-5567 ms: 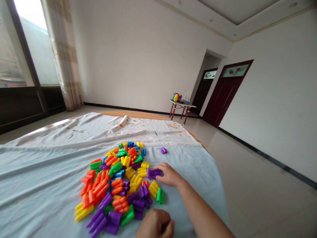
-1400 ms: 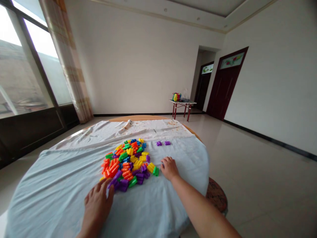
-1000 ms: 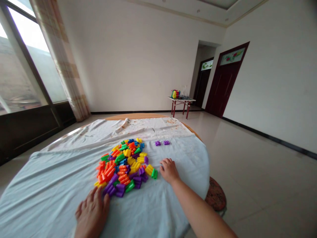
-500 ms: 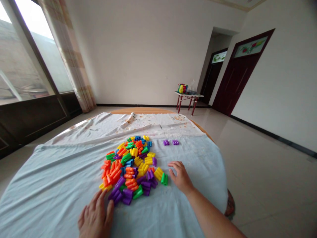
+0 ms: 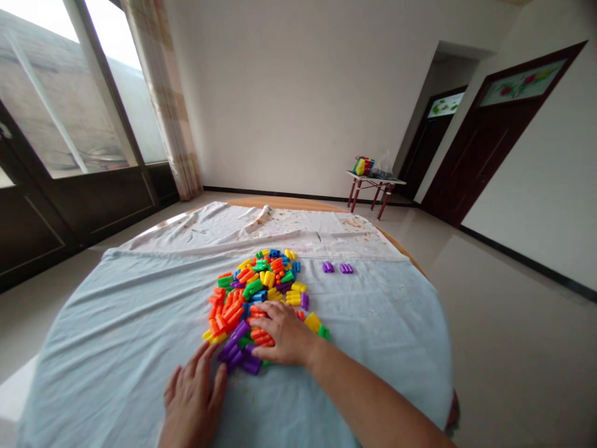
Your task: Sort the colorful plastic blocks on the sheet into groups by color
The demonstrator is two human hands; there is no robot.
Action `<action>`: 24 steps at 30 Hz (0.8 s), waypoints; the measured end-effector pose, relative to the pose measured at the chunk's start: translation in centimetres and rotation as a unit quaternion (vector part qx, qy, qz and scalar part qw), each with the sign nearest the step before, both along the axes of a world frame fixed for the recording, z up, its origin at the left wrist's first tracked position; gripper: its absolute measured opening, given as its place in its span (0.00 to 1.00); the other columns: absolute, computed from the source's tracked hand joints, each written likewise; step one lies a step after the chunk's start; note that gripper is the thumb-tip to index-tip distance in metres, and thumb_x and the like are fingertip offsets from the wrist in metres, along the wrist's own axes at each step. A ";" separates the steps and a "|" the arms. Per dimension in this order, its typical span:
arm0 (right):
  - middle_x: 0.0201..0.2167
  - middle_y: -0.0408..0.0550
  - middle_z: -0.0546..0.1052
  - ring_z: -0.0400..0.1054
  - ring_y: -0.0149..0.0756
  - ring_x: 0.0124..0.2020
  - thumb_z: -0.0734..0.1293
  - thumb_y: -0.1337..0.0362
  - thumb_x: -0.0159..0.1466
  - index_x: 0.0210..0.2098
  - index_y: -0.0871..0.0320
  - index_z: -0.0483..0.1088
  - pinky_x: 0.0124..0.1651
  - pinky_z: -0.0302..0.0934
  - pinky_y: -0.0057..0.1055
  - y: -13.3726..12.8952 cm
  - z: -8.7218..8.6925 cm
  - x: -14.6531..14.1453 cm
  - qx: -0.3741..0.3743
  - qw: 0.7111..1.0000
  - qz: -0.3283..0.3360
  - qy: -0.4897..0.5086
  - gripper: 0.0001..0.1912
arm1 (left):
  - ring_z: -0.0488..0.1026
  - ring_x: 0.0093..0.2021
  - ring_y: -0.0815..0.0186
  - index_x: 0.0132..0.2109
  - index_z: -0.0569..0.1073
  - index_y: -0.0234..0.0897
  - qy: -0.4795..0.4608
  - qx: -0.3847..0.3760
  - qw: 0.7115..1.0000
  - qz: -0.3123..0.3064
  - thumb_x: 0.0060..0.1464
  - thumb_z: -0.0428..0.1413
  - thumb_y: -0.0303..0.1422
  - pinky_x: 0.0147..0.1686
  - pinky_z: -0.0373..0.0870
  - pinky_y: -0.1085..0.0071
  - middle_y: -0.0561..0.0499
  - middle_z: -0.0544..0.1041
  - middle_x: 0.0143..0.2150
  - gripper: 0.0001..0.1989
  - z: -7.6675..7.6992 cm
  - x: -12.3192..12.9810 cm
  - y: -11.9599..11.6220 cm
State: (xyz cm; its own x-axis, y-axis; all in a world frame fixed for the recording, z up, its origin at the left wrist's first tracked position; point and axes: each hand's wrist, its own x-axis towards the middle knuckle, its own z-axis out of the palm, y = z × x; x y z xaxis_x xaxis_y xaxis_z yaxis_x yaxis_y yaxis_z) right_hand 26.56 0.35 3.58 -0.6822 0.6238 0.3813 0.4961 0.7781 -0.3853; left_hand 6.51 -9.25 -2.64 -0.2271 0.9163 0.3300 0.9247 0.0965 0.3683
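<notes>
A heap of bright plastic tube-shaped pieces (image 5: 228,310) in orange, purple, yellow, green and blue lies on the cloth-covered table. My right hand (image 5: 285,336) is over the near right part of the heap, its fingers stretched over orange pieces (image 5: 261,336) and hiding several others. It looks open, though whether the fingertips press on a piece is hard to see. My left hand (image 5: 194,391) rests open on the cloth, its fingertips beside the purple pieces (image 5: 233,348) at the heap's near left edge. Two purple pieces (image 5: 337,267) lie apart to the right of the heap.
A light blue cloth (image 5: 125,323) and a stained white cloth (image 5: 298,224) cover the round table. Farther back, a small table (image 5: 373,179) holds a colourful bag (image 5: 362,165) and a clear plastic bag (image 5: 383,167). Glazed doors (image 5: 84,124) stand at the left.
My right hand has moved left from the bare cloth onto the heap. My left hand stays beside the heap. The whole view has shifted a little, so the scene sits farther right.
</notes>
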 end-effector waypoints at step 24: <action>0.40 0.49 0.75 0.68 0.38 0.46 0.66 0.72 0.56 0.35 0.58 0.72 0.52 0.61 0.36 2.6 -0.4 5.3 -0.075 0.976 -0.117 0.168 0.07 | 0.66 0.53 0.52 0.48 0.70 0.34 -0.241 0.108 0.962 0.062 0.49 0.42 0.50 0.51 0.65 0.54 0.39 0.72 0.49 0.29 4.7 -3.5 6.1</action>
